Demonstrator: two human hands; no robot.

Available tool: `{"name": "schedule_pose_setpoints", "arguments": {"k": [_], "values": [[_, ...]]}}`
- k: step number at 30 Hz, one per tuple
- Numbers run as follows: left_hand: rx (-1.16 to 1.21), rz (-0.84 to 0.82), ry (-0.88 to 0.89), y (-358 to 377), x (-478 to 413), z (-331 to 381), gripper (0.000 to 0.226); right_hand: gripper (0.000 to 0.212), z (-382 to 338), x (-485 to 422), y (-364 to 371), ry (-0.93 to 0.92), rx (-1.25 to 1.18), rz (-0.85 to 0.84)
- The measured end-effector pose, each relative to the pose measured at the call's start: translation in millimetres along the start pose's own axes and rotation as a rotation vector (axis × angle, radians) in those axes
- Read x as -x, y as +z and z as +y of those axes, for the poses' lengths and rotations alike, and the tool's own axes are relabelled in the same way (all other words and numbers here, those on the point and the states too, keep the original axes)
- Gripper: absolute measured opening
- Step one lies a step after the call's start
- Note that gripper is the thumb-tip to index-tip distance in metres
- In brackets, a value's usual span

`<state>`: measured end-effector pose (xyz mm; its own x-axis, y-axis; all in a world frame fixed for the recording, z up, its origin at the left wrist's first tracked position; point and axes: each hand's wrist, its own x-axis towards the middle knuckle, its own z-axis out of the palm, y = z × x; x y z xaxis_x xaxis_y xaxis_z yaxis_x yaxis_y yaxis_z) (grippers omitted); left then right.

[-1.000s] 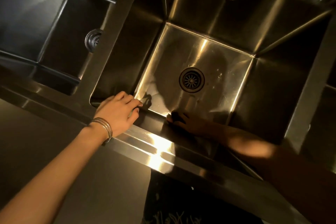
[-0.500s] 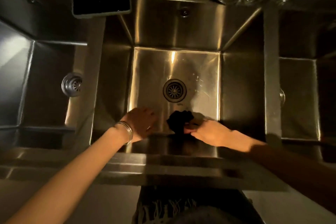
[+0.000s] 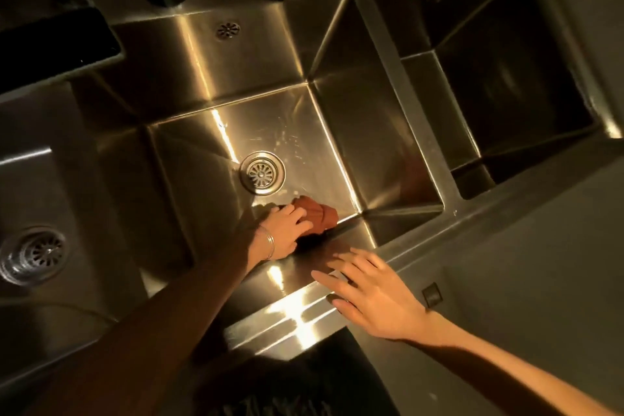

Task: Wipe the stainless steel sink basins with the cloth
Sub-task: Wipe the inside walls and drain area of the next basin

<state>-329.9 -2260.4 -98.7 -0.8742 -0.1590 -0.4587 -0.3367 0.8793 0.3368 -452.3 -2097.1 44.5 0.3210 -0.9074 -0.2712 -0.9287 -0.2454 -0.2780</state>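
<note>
Left hand [image 3: 285, 230] on rust-red cloth [image 3: 315, 218], middle basin [image 3: 216, 142] floor.

Left hand, bangles [image 3: 268, 245] at wrist, fingers curled over the bunched cloth, pressing it at the floor's near edge, just beside the round drain strainer [image 3: 262, 173]. Right hand [image 3: 369, 294] empty, fingers spread flat on the sink's front rim [image 3: 287, 317]. Left basin's drain [image 3: 32, 255] well apart; right basin [image 3: 513, 84] dark.

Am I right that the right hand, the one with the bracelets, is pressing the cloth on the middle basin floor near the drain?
Not quite: the head view shows the braceleted left hand pressing the cloth near the drain; the right hand is at the front rim.
</note>
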Motion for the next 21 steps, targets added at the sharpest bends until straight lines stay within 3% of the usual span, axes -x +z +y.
{"name": "schedule_pose_setpoints", "arguments": {"k": [6,10,21], "values": [[-0.141,-0.045,0.178,11,-43,-10,0.065,0.045,33,0,7,-0.199,0.071,-0.03],[-0.256,-0.097,0.292,31,-65,-22,0.067,0.048,35,2,24,-0.187,0.094,0.069],[-0.258,-0.087,0.307,54,-104,-27,0.076,0.049,35,0,28,-0.179,0.043,0.16]]}}
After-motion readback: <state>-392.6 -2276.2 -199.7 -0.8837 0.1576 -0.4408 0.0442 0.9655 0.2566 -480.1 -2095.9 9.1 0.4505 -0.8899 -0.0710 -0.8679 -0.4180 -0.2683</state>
